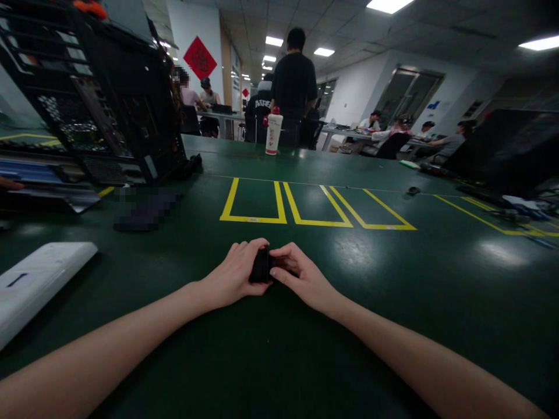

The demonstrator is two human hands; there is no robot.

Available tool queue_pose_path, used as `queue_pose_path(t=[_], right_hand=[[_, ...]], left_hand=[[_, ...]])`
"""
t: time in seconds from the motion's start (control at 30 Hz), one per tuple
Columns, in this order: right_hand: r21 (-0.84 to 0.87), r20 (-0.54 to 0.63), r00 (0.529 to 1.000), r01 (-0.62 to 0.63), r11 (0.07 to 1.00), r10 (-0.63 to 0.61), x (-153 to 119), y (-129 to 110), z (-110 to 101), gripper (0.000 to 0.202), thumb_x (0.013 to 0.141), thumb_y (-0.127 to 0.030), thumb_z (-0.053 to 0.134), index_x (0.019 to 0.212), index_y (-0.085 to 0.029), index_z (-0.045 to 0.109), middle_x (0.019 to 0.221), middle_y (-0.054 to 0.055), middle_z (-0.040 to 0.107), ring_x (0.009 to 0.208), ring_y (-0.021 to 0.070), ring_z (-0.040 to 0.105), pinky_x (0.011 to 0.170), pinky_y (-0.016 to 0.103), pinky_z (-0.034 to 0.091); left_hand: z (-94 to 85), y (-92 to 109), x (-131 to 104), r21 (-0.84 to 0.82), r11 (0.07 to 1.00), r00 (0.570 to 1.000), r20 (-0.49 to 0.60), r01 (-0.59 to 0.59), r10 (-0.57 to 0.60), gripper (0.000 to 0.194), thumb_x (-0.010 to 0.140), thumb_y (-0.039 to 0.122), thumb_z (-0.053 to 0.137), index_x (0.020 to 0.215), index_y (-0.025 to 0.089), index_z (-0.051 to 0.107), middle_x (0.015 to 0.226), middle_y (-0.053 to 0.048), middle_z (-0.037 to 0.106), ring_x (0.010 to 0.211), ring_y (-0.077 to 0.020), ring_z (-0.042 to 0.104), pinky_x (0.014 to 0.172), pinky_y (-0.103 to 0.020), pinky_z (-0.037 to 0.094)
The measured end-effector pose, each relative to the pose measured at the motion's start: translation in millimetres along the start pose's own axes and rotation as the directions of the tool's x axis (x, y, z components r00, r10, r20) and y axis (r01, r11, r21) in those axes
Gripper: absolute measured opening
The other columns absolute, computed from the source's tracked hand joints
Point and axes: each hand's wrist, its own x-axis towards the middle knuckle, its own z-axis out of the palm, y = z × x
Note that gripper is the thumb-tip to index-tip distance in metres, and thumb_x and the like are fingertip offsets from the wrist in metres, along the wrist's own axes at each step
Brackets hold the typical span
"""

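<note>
A small black box-shaped object (261, 266) is held just above or on the green table, in the middle of the view. My left hand (236, 270) wraps round it from the left, thumb on the near side and fingers on the far side. From the right, the thumb and fingertips of my right hand (304, 278) close on its right end. What kind of object it is cannot be made out, since the fingers cover much of it.
Yellow tape outlines (253, 220) mark the green table (371, 349) beyond my hands. An open black computer case (126, 128) stands at left, near a white box-like item (43, 273). A white cup (273, 134) stands farther back. Several people are beyond the table.
</note>
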Motion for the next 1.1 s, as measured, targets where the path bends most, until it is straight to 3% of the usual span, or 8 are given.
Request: queue_pose_path(t=[0.13, 0.33, 0.5, 0.67, 0.8, 1.0, 1.1], right_hand=[[-0.047, 0.018, 0.999, -0.033, 0.998, 0.034, 1.3, -0.1, -0.9, 0.035, 0.083, -0.02, 0.054, 0.116, -0.024, 0.043, 0.114, 0.005, 0.052, 0.11, 0.0182, 0.052, 0.096, 0.04, 0.042], [-0.019, 0.066, 0.998, 0.01, 1.0, -0.009, -1.3, -1.0, -4.1, 0.037, 0.077, -0.016, 0.062, 0.11, -0.024, 0.045, 0.111, 0.003, 0.05, 0.108, 0.017, 0.052, 0.097, 0.038, 0.041], [0.009, 0.024, 1.0, -0.006, 1.0, 0.006, 0.0, 2.6, -0.9, 0.02, 0.085, -0.024, 0.052, 0.104, -0.023, 0.047, 0.104, 0.003, 0.054, 0.099, 0.0159, 0.057, 0.088, 0.036, 0.048], [-0.027, 0.033, 0.999, -0.027, 0.999, 0.028, 2.0, 2.8, -1.3, 0.034, 0.084, -0.021, 0.052, 0.117, -0.022, 0.042, 0.114, 0.006, 0.052, 0.11, 0.0179, 0.051, 0.097, 0.039, 0.041], [0.005, 0.092, 0.996, 0.015, 1.0, -0.015, 0.7, 1.5, -4.5, 0.036, 0.079, -0.017, 0.059, 0.112, -0.023, 0.044, 0.113, 0.005, 0.051, 0.111, 0.0179, 0.051, 0.098, 0.039, 0.04], [0.046, 0.052, 0.999, -0.013, 0.999, 0.011, 0.6, 2.2, -3.1, 0.024, 0.082, -0.023, 0.056, 0.105, -0.023, 0.048, 0.105, 0.003, 0.055, 0.1, 0.0165, 0.058, 0.089, 0.036, 0.048], [0.015, 0.022, 1.0, -0.012, 1.0, 0.012, 1.4, 1.7, -1.8, 0.028, 0.084, -0.022, 0.053, 0.11, -0.023, 0.045, 0.108, 0.004, 0.055, 0.104, 0.0166, 0.056, 0.092, 0.037, 0.046]], left_hand=[[-0.9, 0.9, 0.5, 0.0, 1.0, 1.0, 0.019, 0.004, -0.004, 0.055, 0.075, 0.028, 0.061, 0.118, 0.02, 0.028, 0.11, -0.009, 0.048, 0.093, -0.0253, 0.05, 0.079, -0.04, 0.042], [-2.6, 2.6, -0.6, 0.011, 1.0, 0.999, 0.051, 0.013, -0.014, 0.058, 0.073, 0.024, 0.063, 0.118, 0.02, 0.027, 0.112, -0.01, 0.047, 0.093, -0.0247, 0.049, 0.078, -0.04, 0.042], [-2.2, 3.1, 0.5, 0.016, 1.0, 0.999, 0.048, 0.011, -0.011, 0.056, 0.075, 0.027, 0.062, 0.118, 0.019, 0.027, 0.11, -0.01, 0.047, 0.091, -0.0236, 0.049, 0.077, -0.038, 0.043], [-2.5, 2.4, 0.6, 0.011, 1.0, 0.999, 0.045, 0.011, -0.011, 0.057, 0.075, 0.026, 0.062, 0.118, 0.02, 0.026, 0.111, -0.009, 0.046, 0.094, -0.0237, 0.048, 0.08, -0.039, 0.042], [-2.1, 1.6, -0.4, 0.018, 1.0, 0.999, 0.05, 0.001, -0.002, 0.058, 0.074, 0.024, 0.062, 0.118, 0.02, 0.025, 0.112, -0.01, 0.046, 0.094, -0.0242, 0.048, 0.08, -0.039, 0.042], [-0.8, 1.4, 0.4, 0.025, 1.0, 0.999, 0.032, 0.002, -0.002, 0.056, 0.074, 0.025, 0.062, 0.117, 0.02, 0.027, 0.11, -0.009, 0.047, 0.093, -0.0245, 0.049, 0.079, -0.04, 0.042], [-0.9, 2.0, 0.7, 0.013, 1.0, 0.999, 0.04, 0.006, -0.006, 0.055, 0.075, 0.026, 0.062, 0.117, 0.02, 0.027, 0.11, -0.009, 0.047, 0.092, -0.0236, 0.049, 0.078, -0.039, 0.043]])
